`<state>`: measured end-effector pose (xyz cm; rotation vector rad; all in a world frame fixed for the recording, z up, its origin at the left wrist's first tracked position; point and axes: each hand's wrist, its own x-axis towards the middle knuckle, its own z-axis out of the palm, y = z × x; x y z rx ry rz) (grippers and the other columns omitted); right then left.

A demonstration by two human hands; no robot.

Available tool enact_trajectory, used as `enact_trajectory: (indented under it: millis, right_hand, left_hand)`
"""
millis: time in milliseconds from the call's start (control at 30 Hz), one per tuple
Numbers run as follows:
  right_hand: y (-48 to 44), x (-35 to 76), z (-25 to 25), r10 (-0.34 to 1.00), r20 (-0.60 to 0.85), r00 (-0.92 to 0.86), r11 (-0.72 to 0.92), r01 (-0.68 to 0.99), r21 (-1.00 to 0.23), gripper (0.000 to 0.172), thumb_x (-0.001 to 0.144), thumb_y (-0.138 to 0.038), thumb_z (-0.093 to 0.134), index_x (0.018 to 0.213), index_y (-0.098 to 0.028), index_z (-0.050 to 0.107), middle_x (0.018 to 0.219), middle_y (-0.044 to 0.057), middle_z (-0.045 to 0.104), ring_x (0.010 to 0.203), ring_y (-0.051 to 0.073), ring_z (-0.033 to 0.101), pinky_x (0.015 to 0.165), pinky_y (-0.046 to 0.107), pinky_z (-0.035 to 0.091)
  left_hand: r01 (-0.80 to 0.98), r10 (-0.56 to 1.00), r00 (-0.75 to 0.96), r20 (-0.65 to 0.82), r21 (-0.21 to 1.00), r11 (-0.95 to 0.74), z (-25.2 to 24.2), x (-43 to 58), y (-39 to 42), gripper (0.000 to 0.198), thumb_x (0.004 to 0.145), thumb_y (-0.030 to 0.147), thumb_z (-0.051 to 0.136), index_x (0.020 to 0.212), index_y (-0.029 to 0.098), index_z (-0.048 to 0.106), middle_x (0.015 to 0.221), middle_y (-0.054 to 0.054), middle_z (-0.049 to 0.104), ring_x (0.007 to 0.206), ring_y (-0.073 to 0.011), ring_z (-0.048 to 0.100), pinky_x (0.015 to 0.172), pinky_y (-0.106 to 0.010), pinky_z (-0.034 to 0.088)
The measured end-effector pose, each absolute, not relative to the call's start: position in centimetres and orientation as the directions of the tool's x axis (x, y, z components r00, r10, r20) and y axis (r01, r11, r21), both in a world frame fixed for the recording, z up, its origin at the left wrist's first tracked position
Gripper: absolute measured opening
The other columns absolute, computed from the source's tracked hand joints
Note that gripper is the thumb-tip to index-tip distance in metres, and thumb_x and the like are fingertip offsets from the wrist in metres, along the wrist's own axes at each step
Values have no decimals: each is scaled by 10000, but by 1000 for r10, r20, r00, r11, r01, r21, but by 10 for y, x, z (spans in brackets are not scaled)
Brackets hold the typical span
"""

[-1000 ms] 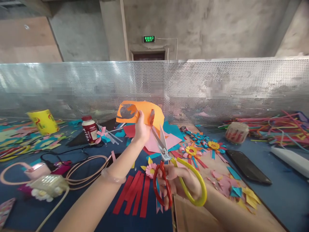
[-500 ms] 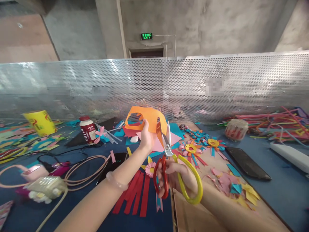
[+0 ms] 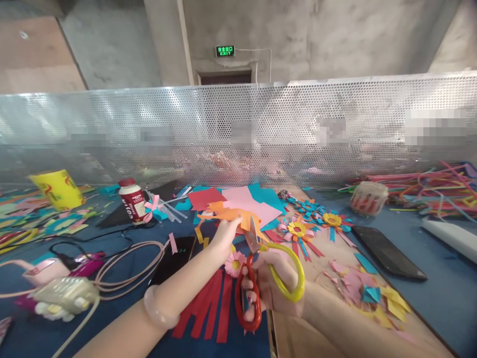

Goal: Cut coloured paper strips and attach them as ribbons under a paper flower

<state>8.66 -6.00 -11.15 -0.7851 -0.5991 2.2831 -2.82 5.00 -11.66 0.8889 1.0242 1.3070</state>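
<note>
In the middle of the view my left hand pinches a cut piece of orange paper, which is tilted nearly flat. My right hand has its fingers through the red and yellow handles of a pair of scissors, whose blades reach the right end of the orange paper. Behind lie pink paper and red paper. A pink paper flower and several red strips lie below my hands.
A red-capped bottle and yellow cup stand left, near a phone and coiled cable. Right are paper flowers, scraps, another phone, a clear jar and colourful sticks. A perforated metal screen runs behind.
The orange paper has been lowered and tipped flatter, with my left hand moving down. The scissors have dropped slightly, and their handles are set differently. The view has shifted a little.
</note>
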Motion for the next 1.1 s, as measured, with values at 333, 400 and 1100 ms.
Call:
enact_trajectory:
  millis: [333,400,1100]
  right_hand:
    - [-63,87,-107,701,-415,-580,-692,-414,-591,230,671,-278,402,821,-134,501,584,24,476,456,139,480,486,328,500]
    - [-63,88,-107,696,-425,-578,-699,-415,-582,238,665,-268,400,831,-131,501,572,26,474,449,147,483,456,313,483]
    - [-78,78,-100,846,-330,-420,-492,-373,-787,185,518,-236,471,673,-138,498,526,0,506,413,122,488,365,265,460]
  left_hand:
    - [-82,978,175,-113,988,129,-116,-39,59,107,585,190,694,522,134,627,537,-55,638,500,-123,553,435,-214,310]
    - [-71,970,214,-113,989,131,-115,-39,60,112,591,203,685,544,118,630,559,-58,641,516,-108,546,440,-198,303]
    - [-29,863,444,243,966,-257,-85,-54,51,267,798,350,552,615,159,592,669,-6,588,702,-142,545,702,-262,412]
